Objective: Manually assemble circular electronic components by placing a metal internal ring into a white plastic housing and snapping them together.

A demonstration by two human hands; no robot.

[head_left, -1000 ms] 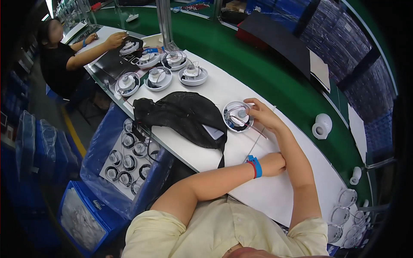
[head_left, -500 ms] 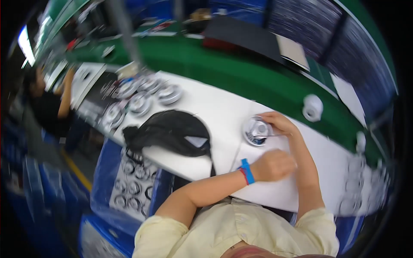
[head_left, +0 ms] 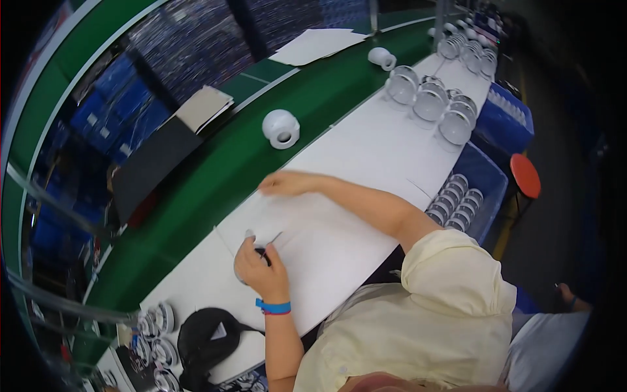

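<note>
My left hand [head_left: 260,266], with a blue wristband, is closed around a small round part with a dark middle [head_left: 263,256] at the white tabletop. My fingers and palm hide most of that part. A thin dark rod [head_left: 273,240] sticks up by the thumb; whether it belongs to the part I cannot tell. Stretched across the table, my right hand [head_left: 286,183] is near the edge of the green belt, its fingers blurred. Beyond it, a white ball-shaped housing with a round opening [head_left: 281,129] sits on the belt.
A black cap-like cloth item [head_left: 208,346] lies near left beside several round white parts [head_left: 157,340]. Several clear domes [head_left: 431,101] stand far right. Blue crates [head_left: 486,183] and a red stool [head_left: 525,175] are past the right edge. Another person's sleeve [head_left: 545,353] shows lower right.
My view has swung to the right. The right hand has let go of the round part and moved away toward the belt; the left hand has come onto the part.
</note>
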